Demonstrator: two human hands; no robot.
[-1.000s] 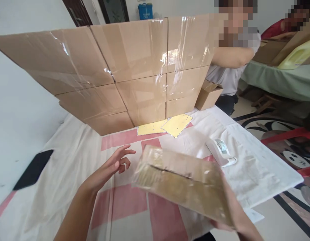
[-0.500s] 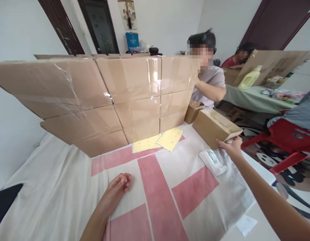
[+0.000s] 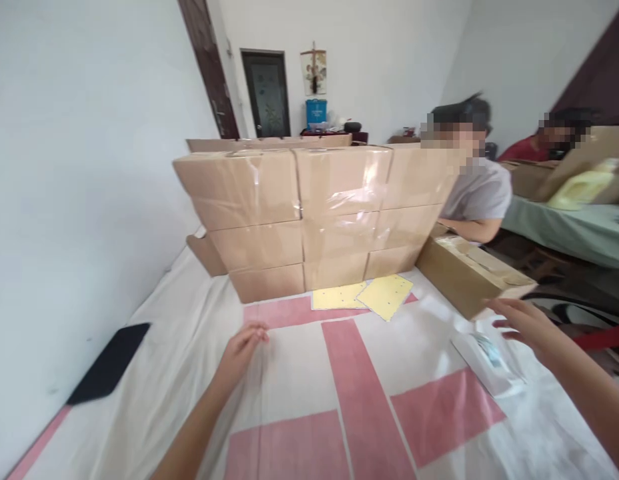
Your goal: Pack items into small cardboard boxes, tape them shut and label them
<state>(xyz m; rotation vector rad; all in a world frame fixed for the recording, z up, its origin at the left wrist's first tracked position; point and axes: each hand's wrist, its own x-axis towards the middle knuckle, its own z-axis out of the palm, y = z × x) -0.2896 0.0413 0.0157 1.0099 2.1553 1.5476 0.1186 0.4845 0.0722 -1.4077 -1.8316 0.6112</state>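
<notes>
Well, right hand (image 3: 531, 327) spread beside an oblong cardboard box (image 3: 453, 277) (shiny-taped), left hand (image 3: 243, 345) curled narrow.

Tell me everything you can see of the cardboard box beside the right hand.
The cardboard box is brown, oblong and looks taped shut, with shiny tape on top. It rests on the cloth, right of the box stack, its near end toward the right hand. The fingers are close to that end; contact is unclear.
</notes>
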